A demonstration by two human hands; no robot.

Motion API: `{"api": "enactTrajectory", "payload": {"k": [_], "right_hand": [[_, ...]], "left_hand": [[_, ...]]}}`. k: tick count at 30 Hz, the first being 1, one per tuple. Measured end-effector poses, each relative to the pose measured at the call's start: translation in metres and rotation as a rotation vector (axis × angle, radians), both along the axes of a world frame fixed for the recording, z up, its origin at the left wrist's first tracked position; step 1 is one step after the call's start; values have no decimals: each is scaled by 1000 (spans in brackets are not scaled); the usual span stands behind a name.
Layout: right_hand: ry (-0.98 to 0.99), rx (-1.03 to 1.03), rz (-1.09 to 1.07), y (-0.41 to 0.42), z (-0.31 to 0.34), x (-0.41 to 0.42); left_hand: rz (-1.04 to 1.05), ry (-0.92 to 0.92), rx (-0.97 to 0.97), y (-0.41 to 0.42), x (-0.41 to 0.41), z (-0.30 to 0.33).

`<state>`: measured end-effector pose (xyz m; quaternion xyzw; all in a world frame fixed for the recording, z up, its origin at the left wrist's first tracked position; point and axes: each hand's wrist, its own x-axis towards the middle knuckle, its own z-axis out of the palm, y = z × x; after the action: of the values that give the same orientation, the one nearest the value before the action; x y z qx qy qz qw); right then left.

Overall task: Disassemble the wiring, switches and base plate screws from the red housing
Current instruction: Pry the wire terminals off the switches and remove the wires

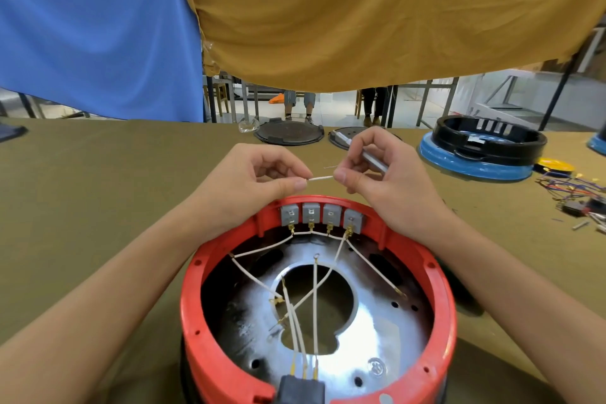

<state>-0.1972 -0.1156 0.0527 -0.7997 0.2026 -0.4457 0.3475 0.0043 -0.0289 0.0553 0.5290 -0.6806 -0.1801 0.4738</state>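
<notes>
Pinching a short, limp white wire piece (320, 178) between my left hand (262, 174) and right hand (387, 174), which is also gripping what looks like a silver screwdriver (373, 159), I am hovering above the rigid round red plastic housing (441, 302); its thin white wires (314, 298) are best gripped at their brass terminals.

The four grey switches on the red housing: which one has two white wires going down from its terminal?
The rightmost grey switch, nearest the right hand. Two white wires fan out below it; the other three are linked only by short wire runs.
</notes>
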Motion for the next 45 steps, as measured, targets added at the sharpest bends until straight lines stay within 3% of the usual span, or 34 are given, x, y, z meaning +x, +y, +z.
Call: {"api": "enactTrajectory", "payload": {"k": [5,19,23,27,32,43,45], "right_hand": [[97,-22,29,1,2,-3],[122,-55,33,5,4,-3],[62,-58,-112,-1,2,-2],[20,89,-351,-23,-2,-8],[180,243,-509,-48,-6,-24],[638,236,-686,-66,-24,-34],[638,208,-691,-66,-25,-34]], "left_hand": [[31,14,-94,1,-3,0],[23,46,-81,-1,-3,-1],[60,-41,-58,-2,-3,-3],[54,-272,131,-2,-4,-5],[57,-363,205,0,-6,-3],[69,-357,209,1,-6,-2],[66,-358,210,2,-7,-1]]}}
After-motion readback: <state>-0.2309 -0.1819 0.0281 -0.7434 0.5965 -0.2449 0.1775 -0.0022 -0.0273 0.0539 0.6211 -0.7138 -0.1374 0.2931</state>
